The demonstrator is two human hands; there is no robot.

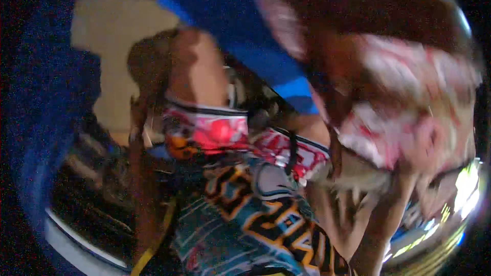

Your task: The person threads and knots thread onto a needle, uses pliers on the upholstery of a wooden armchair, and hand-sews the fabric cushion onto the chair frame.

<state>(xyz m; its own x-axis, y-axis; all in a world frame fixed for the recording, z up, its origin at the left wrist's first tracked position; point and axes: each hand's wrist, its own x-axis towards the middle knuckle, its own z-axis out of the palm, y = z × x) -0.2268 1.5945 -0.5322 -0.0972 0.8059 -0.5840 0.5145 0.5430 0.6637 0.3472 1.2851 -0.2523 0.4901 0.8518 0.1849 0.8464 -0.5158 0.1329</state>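
Note:
Motion smears most of the picture. On the right, my right forearm rises to my right hand (425, 140), which is against a crumpled white cloth with red and pink markings (391, 66). Whether its blurred fingers grip the cloth or only touch it, I cannot tell. My left arm runs up in deep shadow on the left, and my left hand (137, 117) is a dark shape beside my bent leg. Its fingers do not show clearly, nor does anything in them.
Dark blue material with bright blue ends (245, 41) slants across the upper middle. A beige surface (115, 46) lies at the upper left. A pale curved edge (84, 243) shows at the lower left, near a yellow strap (154, 245). Bright light streaks the right rim.

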